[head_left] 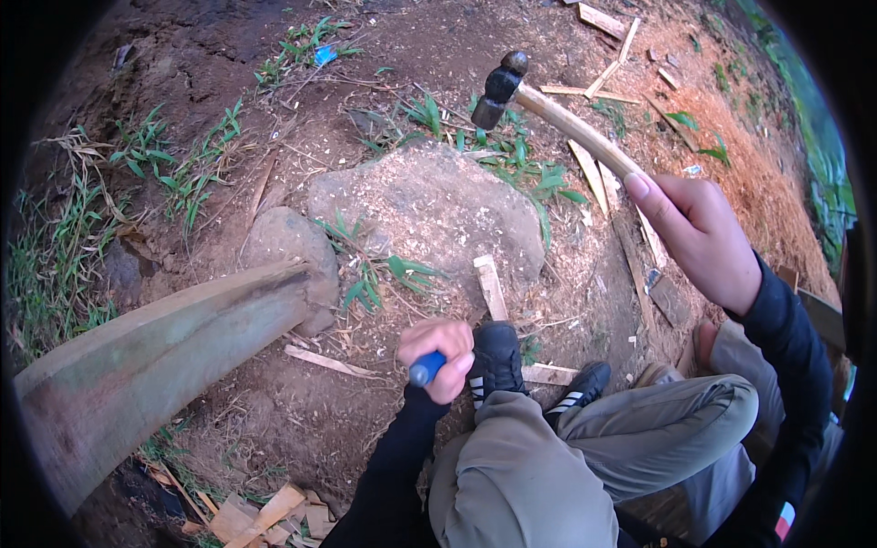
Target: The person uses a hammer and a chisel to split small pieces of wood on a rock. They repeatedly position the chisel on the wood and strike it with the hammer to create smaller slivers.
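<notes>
Hands apart, the right hand (703, 228) grips a hammer (577, 131) and the left hand (441, 354) clamps a blue handle (426, 369); a badly aimed swing could bruise the left hand.

Green grass (57, 260) grows at the left edge, and a blue scrap (324, 56) lies upper left. Orange-brown sawdust (744, 160) spreads at upper right.

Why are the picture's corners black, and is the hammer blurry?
In the head view, the fisheye lens leaves black, curved borders; in that view, the hammer looks fairly sharp, greenery at the far right looks soft, and shadows are faint.
</notes>
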Demonstrator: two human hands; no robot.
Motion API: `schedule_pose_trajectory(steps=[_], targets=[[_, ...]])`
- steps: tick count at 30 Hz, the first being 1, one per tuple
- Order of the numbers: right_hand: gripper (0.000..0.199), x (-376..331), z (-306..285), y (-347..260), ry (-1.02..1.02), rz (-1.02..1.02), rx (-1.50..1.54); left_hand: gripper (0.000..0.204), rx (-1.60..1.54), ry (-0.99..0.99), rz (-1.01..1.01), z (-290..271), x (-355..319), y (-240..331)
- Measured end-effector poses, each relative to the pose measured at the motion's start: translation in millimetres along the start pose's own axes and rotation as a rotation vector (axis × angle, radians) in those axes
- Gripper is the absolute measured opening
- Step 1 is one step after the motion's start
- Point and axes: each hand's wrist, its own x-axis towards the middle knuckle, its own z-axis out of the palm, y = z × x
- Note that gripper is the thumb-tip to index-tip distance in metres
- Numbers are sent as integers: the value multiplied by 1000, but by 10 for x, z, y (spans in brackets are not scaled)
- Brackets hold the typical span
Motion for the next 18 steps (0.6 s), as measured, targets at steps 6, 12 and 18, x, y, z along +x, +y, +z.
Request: schedule_pose_trajectory(steps=[6, 12, 18], targets=[[56, -56, -9, 37, 10, 25, 19, 21, -86, 141, -26, 15, 86, -106], [56, -132, -15, 3, 1, 15, 21, 20, -150, 167, -80, -35, 201, -224], [56, -151, -20, 30, -14, 65, 39, 18, -195, 277, -68, -93, 458, -327]])
